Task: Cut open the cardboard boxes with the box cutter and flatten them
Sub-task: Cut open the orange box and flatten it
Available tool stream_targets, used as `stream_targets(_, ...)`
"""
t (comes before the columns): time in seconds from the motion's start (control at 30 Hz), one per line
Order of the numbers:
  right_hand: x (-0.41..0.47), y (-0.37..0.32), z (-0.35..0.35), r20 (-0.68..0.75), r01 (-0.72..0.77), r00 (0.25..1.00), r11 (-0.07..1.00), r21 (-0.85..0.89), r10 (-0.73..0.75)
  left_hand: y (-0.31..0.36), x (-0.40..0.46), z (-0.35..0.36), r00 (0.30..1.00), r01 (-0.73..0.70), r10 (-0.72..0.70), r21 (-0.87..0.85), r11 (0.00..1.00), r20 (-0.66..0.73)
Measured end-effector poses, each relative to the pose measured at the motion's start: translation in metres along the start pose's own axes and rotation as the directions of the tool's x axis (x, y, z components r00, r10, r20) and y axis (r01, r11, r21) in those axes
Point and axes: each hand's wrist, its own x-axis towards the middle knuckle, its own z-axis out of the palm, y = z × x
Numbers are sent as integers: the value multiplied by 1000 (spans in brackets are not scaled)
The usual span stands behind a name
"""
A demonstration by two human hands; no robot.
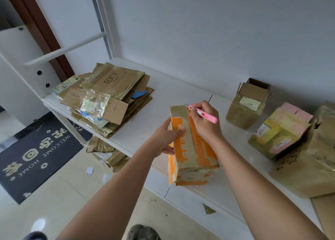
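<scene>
The orange box (192, 145) stands on the white table (163, 87), near its front edge, sealed along the top with a strip of clear tape. The left hand (167, 136) grips the box's left side, thumb over the top face, steadying it. The right hand (204, 120) is closed around the pink box cutter (203, 114) in a pen-like hold, the tip resting at the far end of the tape seam; whether the blade is extended cannot be made out. Judged step: the start of the cut along the top seam of this box. The next move appears to call for drawing the cutter toward the near end along the seam, shallow and straight, with the left thumb kept clear of the line. A pile of flattened boxes (108, 98) lies at the table's left end. Uncut work remains to the right: a brown box (246, 109) with its top flaps partly raised, and a yellow and pink box (279, 133) beside it, both well apart from the hands. Scraps of tape lie on the floor (72, 194).
</scene>
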Motion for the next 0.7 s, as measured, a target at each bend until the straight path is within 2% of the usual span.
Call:
stream_targets(0.23, 2, -2, 2, 93, 134, 988, 981, -140, -122, 1, -5, 2, 1000, 1, -1, 11, 1000, -27)
stream_targets(0.7, -14, -15, -13, 196, 31, 981, 991, -134, -4, 4, -13, 7, 999, -3, 3, -6, 1000, -52)
